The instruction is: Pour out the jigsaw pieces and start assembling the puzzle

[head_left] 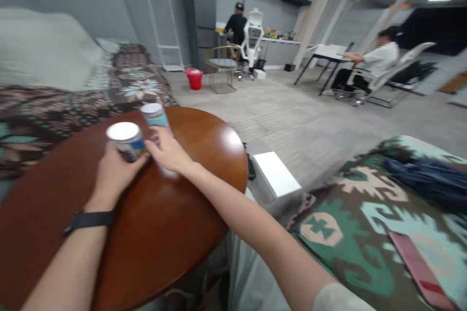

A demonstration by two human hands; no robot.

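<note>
My left hand, with a dark band at its wrist, is wrapped round a short can that has a white lid and a blue and white label. Just beyond it to the right, my right hand is closed round the lower part of a second can, with a pale lid and a light blue label. Both cans are upright at the far side of the round brown wooden table. Blur hides the print on the labels, and my fingers cover part of each can.
A patterned sofa with a white cushion borders the table's far left. On the floor to the right lies a white box, beside a patterned seat. Farther off are a red bucket, a chair and two seated people.
</note>
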